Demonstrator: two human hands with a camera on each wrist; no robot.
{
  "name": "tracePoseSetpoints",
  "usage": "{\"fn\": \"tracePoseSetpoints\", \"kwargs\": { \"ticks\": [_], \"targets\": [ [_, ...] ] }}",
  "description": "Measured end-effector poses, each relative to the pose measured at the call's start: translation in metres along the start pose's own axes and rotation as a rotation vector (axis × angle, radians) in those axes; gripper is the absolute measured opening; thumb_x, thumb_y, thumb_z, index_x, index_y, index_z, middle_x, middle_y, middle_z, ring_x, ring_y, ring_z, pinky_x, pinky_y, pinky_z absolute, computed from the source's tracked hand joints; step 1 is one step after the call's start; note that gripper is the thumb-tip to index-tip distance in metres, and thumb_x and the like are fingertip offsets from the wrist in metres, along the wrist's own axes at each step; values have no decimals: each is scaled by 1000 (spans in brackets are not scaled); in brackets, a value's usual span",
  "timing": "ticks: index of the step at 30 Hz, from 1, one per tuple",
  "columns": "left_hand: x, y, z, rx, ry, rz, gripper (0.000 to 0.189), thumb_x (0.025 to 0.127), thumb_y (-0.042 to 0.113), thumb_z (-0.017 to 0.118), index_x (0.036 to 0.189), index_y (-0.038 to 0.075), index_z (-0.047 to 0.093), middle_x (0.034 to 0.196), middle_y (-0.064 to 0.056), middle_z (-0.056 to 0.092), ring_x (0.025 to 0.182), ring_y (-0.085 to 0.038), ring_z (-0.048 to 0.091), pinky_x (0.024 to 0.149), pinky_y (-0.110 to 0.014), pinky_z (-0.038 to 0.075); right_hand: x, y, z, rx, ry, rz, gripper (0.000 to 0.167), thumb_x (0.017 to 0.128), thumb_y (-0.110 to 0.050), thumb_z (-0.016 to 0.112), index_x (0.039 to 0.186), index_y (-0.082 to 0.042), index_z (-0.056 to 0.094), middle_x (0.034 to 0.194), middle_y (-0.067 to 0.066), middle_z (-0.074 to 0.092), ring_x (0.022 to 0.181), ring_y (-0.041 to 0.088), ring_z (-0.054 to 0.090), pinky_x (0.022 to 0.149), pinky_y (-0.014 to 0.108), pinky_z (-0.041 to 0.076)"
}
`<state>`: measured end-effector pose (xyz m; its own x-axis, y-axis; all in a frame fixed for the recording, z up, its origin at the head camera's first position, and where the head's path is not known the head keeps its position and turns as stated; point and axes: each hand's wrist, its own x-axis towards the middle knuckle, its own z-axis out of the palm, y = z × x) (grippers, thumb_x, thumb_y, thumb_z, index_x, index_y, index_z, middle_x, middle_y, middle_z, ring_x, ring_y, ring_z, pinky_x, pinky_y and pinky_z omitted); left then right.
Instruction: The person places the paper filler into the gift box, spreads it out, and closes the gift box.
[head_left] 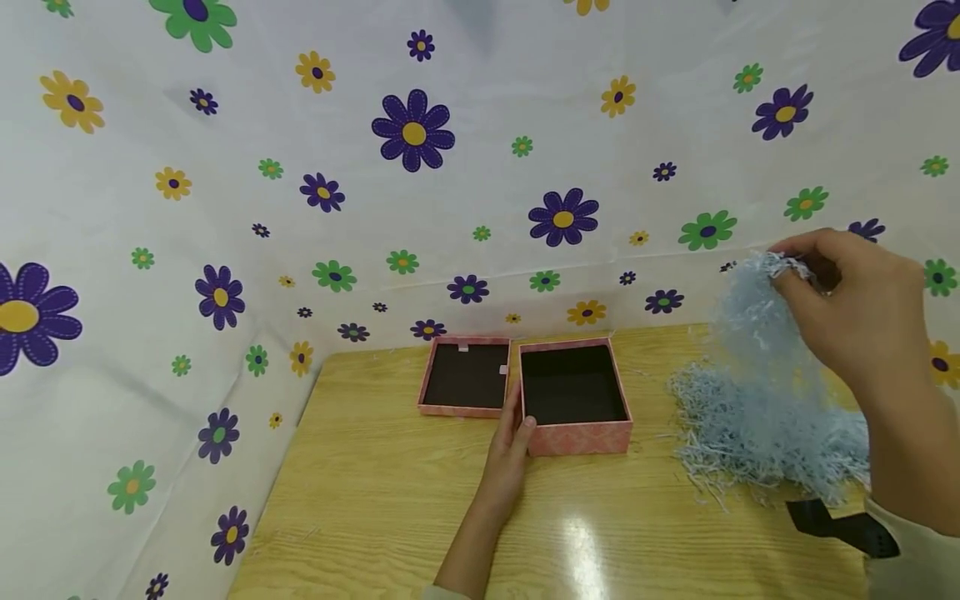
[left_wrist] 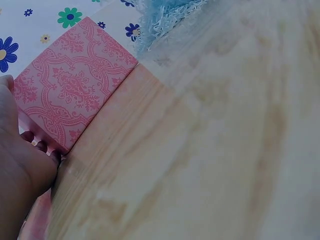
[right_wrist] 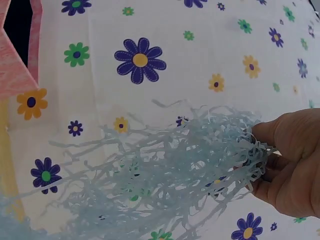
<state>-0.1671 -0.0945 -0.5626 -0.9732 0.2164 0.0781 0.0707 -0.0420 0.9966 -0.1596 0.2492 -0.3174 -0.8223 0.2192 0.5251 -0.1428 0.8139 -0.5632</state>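
A pink patterned box (head_left: 579,439) with a dark inside stands open-topped on the wooden table. My left hand (head_left: 504,471) holds it at the left front corner, thumb on the front and fingers along the left side. The left wrist view shows that hand (left_wrist: 22,155) against the box's patterned front (left_wrist: 75,85). Above the right of the table, my right hand (head_left: 862,304) pinches a clump of pale blue shredded paper (head_left: 765,312), whose strands hang down. In the right wrist view the strands (right_wrist: 200,150) trail from the fingertips of the right hand (right_wrist: 290,160).
A shallow pink lid (head_left: 465,375) lies inside-up, left of the box. More blue shredded paper (head_left: 750,433) is heaped at the table's right. A black strap (head_left: 843,529) hangs by the right sleeve. Flower-printed cloth (head_left: 480,183) covers the walls behind and at left.
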Motion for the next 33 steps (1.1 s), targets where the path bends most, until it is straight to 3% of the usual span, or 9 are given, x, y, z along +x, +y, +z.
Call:
{"fn": "tracePoseSetpoints", "kwargs": {
  "ticks": [4,7,19,26,30,33],
  "targets": [
    [0,0,-1,9,6,-6,60,114,40,46,168,45,20,175,10,17,162,-17,14,130,-49,17,12,-18,-5,9,18,-49,25,104,-4,61,126,5,71,114,29,69,83,6,53,65,0,28],
    [0,0,-1,7,0,4,60,115,38,46,169,43,19,176,9,16,162,-18,14,130,-49,16,21,-32,-8,25,27,-79,25,103,-5,62,125,2,72,109,26,70,75,-10,41,65,3,30],
    [3,0,-1,-14,-20,26,61,115,36,46,169,41,18,175,11,15,161,-14,15,130,-45,18,53,-88,-24,59,42,-249,24,103,-5,63,123,4,72,106,23,70,74,-11,42,71,5,33],
    [5,1,-1,-13,-12,17,61,116,31,43,170,36,18,176,9,15,161,-16,16,130,-47,17,69,-120,-27,86,57,-340,25,103,-7,63,124,3,73,102,4,66,74,-12,46,73,9,39],
    [4,1,-1,-12,-11,9,62,115,34,45,171,36,16,176,11,14,161,-14,15,130,-45,16,80,-139,-23,155,37,-343,28,104,-11,65,128,0,73,117,13,73,80,-9,55,80,7,47],
    [2,1,-1,-11,-8,2,63,115,37,45,171,35,16,176,11,15,161,-14,16,130,-45,17,86,-152,-19,193,31,-335,29,104,-17,66,130,-4,73,127,11,74,91,-3,65,91,11,51]
  ]
}}
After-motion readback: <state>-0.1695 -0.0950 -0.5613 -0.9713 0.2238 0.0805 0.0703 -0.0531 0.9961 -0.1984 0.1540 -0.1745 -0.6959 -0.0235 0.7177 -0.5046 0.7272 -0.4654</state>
